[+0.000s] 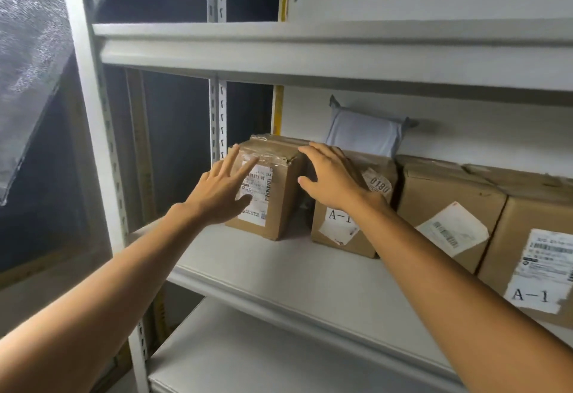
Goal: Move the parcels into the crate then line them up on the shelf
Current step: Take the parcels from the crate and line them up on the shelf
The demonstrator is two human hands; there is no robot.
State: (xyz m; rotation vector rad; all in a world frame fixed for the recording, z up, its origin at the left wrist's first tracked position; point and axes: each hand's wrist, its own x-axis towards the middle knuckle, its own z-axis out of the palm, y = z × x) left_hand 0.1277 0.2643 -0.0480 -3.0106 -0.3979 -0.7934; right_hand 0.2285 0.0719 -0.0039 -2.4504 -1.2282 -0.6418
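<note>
Parcel line-up on shelf: end parcel (280,209) squared between two open hands
End parcel stands upright on the shelf (279,271) at the 9 o'clock end of the row, with a narrow gap at its 3 o'clock separating it from the A-1 parcel (344,237). Left hand (221,194), fingers straight and spread, lies over the label face from 8 o'clock; right hand (331,178), fingers extended and thumb apart, covers the top corner at 2 o'clock. Neither hand grips, and flat palms suit nudging a box square rather than lifting it. Firm contact cannot be confirmed. Two further parcels (446,200) continue the row toward 4 o'clock, labels outward for reading. A grey mailer (362,135) leans on the back wall at 1 o'clock. No crate is in view
</note>
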